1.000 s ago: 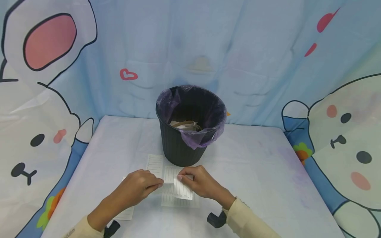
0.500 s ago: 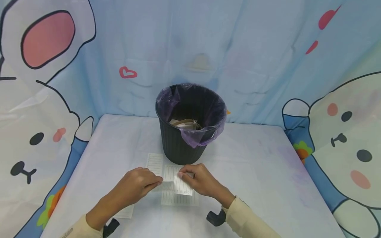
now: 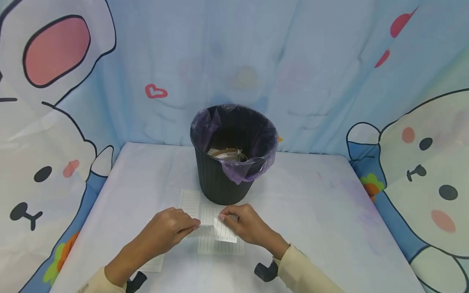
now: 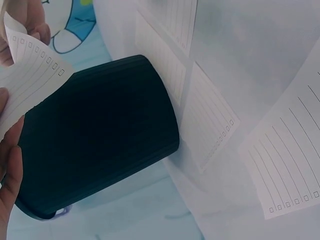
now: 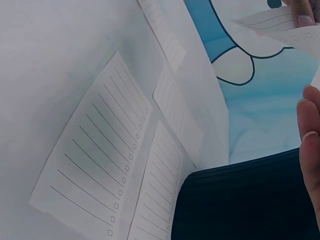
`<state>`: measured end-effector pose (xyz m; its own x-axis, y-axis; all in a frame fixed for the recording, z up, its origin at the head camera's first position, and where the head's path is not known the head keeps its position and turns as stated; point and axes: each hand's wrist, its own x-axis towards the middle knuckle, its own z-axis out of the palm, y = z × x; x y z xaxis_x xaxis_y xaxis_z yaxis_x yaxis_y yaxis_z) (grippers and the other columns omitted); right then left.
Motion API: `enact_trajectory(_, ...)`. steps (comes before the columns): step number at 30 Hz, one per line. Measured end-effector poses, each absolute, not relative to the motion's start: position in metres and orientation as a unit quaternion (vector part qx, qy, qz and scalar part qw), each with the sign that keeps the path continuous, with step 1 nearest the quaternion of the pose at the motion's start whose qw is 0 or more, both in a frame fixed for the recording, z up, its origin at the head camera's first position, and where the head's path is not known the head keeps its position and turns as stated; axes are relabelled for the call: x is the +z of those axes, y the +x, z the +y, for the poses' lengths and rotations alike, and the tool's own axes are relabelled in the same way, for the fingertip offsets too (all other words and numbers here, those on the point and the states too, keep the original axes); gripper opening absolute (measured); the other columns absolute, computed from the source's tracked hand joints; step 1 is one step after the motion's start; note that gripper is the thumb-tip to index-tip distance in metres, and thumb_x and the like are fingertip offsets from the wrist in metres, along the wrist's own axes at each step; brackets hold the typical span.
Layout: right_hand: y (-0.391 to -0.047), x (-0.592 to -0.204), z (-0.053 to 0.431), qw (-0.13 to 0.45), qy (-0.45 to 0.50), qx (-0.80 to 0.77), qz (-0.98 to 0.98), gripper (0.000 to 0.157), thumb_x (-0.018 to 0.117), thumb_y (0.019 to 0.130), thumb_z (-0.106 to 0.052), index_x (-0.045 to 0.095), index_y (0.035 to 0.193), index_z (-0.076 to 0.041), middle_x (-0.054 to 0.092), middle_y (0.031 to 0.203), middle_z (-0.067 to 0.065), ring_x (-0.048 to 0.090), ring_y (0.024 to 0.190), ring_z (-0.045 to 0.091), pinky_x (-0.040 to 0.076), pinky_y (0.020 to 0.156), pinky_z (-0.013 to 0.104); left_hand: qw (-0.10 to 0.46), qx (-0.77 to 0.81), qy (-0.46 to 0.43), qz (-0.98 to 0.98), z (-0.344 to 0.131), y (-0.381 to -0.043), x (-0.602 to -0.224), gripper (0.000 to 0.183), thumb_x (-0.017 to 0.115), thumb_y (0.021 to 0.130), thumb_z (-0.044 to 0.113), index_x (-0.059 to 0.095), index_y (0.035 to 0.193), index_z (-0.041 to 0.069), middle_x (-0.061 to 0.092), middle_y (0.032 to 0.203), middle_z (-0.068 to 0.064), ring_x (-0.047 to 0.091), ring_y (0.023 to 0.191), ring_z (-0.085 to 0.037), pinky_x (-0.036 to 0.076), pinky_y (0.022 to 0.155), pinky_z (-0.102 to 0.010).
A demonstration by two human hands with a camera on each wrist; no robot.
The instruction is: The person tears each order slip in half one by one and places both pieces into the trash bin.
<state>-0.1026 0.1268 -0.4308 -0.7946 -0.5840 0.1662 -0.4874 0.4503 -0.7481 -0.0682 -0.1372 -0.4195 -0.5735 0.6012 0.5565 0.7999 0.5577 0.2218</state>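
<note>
A white checklist sheet [image 3: 225, 232] with ruled lines and small checkboxes is held up above the table. My left hand [image 3: 166, 226] pinches its left side and my right hand [image 3: 247, 224] pinches it on the right, thumb on the printed face. In the left wrist view the held sheet [image 4: 35, 75] is bent, with a curled part near the other hand. Beneath it lie more lined sheets: one at the front [image 3: 221, 248], one behind it [image 3: 210, 212], one farther left [image 3: 189, 202] and one [image 3: 154, 265] partly hidden by my left forearm.
A black trash bin [image 3: 223, 183] lined with a purple bag [image 3: 249, 169] stands just behind the sheets, with some cardboard and paper scraps [image 3: 229, 154] inside. The table has a white cover [image 3: 311, 215]. A cartoon-printed blue curtain [image 3: 311, 81] surrounds its back and sides.
Both hands keep their grip on the sheet in nearly the same place. The sheet's free lower edge has risen slightly.
</note>
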Motion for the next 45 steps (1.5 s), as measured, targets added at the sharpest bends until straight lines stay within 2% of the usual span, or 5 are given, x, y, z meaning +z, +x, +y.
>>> enact_trajectory(28, -0.101, -0.436, 0.132, 0.025, -0.335, -0.421, 0.843, 0.01, 0.065, 0.097, -0.009, 0.074, 0.096, -0.005, 0.075, 0.089, 0.004, 0.043, 0.056, -0.005, 0.045, 0.05, 0.019, 0.242, -0.222, -0.415, -0.849, -0.136, -0.068, -0.416, 0.02, 0.087, 0.073, 0.009, 0.081, 0.091, 0.014, 0.073, 0.077, 0.009, 0.059, 0.065, -0.002, 0.054, 0.067, -0.022)
enact_trajectory(38, -0.103, -0.434, 0.132, 0.043, -0.314, -0.41, 0.855, 0.011, 0.066, 0.097, -0.01, 0.075, 0.099, -0.004, 0.076, 0.095, 0.006, 0.052, 0.061, -0.001, 0.049, 0.053, 0.019, 0.237, -0.214, -0.413, -0.853, -0.136, -0.067, -0.413, 0.021, 0.087, 0.073, 0.009, 0.081, 0.092, 0.014, 0.074, 0.078, 0.008, 0.061, 0.067, -0.003, 0.054, 0.067, -0.022)
enact_trajectory(45, -0.103, -0.439, 0.132, 0.029, -0.323, -0.416, 0.85, 0.011, 0.066, 0.097, -0.01, 0.075, 0.098, -0.003, 0.077, 0.093, 0.007, 0.05, 0.061, -0.002, 0.048, 0.053, 0.018, 0.234, -0.209, -0.412, -0.855, -0.138, -0.065, -0.411, 0.021, 0.087, 0.073, 0.009, 0.081, 0.093, 0.014, 0.074, 0.079, 0.008, 0.061, 0.067, -0.003, 0.055, 0.068, -0.024)
